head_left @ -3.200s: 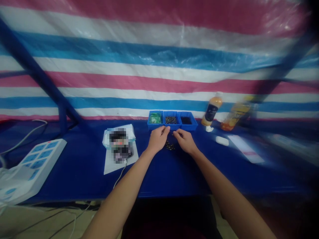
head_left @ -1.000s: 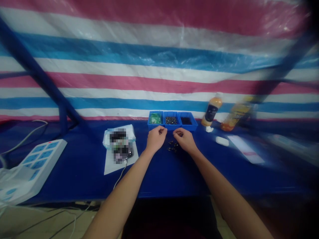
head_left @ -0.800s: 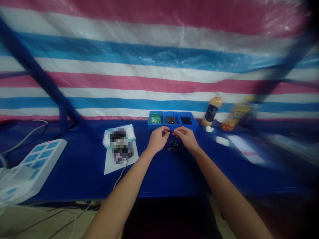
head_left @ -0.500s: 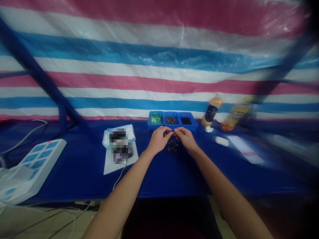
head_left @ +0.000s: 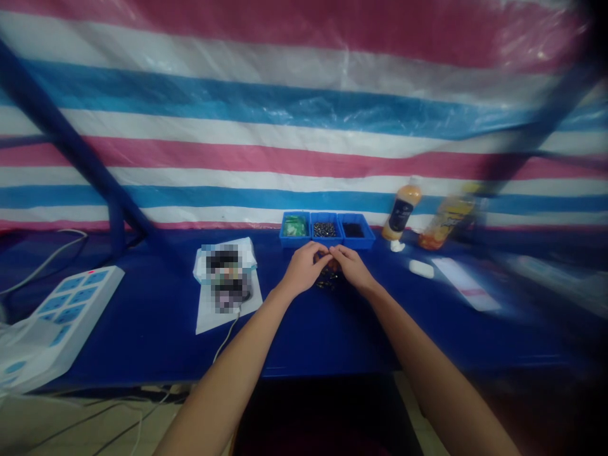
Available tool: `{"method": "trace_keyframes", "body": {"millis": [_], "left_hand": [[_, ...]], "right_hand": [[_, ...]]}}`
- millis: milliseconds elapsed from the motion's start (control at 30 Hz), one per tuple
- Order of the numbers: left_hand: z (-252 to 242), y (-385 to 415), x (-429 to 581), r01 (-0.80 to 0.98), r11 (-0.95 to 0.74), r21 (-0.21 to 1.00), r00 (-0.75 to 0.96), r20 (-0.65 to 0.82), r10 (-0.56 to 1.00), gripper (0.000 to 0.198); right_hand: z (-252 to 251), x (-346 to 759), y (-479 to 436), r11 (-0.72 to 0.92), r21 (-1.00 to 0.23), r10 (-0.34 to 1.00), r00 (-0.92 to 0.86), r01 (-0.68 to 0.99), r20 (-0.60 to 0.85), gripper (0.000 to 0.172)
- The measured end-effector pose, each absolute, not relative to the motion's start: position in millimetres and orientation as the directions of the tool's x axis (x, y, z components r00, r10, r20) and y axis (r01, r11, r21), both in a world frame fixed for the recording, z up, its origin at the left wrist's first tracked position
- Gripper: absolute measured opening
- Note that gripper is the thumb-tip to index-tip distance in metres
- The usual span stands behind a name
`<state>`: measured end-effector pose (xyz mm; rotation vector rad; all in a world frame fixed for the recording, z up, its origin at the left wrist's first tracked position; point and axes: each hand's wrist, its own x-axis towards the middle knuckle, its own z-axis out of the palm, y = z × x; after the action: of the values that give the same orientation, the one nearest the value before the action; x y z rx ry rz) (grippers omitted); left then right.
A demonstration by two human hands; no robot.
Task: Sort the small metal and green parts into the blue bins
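Note:
My left hand (head_left: 303,271) and my right hand (head_left: 350,268) meet fingertip to fingertip over the blue table (head_left: 142,316). Both are pinched closed on something tiny that I cannot make out. Under the fingers lies a small heap of dark metal parts (head_left: 327,282). Just behind the hands stand three joined blue trays (head_left: 327,229): green pieces in the left one, shiny dark parts in the middle one, black parts in the right one.
A white sheet with a blurred-out item and a cable (head_left: 228,288) lies left of the hands. A white power strip (head_left: 52,316) sits at far left. Two orange bottles (head_left: 403,212) (head_left: 446,221), a small white object (head_left: 420,268) and a paper (head_left: 468,292) are on the right.
The hands started a little apart and have drawn together until their fingertips touch over the heap of parts. The view has shifted slightly.

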<state>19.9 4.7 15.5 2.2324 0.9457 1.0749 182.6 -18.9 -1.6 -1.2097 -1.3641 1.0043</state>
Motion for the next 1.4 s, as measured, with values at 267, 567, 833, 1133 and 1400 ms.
{"method": "trace_keyframes", "body": {"millis": [267,567,833,1133,1400], "left_hand": [[20.2,3.4,18.8,0.419,-0.513,0.749,0.214,0.468,0.858,0.03],[10.1,15.7,11.7,0.493,-0.431,0.756,0.102,0.441,0.892,0.02],[8.4,14.0,11.5,0.539,-0.449,0.713,0.18,0.423,0.888,0.016],[11.2,12.8,11.5,0.554,-0.428,0.714,0.177,0.401,0.899,0.017],[7.1,14.8,11.3,0.56,-0.431,0.708,0.186,0.4,0.898,0.017]], "right_hand": [[2.7,181.8,-15.4,0.14,-0.989,0.972,0.183,0.047,0.146,0.048],[1.9,214.8,-25.2,0.284,-0.666,0.959,-0.207,0.689,0.195,0.026],[2.1,222.6,-29.3,0.415,-0.608,0.903,-0.387,0.677,0.185,0.048],[-1.9,223.2,-28.6,0.456,-0.581,0.881,-0.433,0.674,0.19,0.028],[-4.7,220.7,-28.3,0.438,-0.547,0.896,-0.4,0.714,0.194,0.025]]}}
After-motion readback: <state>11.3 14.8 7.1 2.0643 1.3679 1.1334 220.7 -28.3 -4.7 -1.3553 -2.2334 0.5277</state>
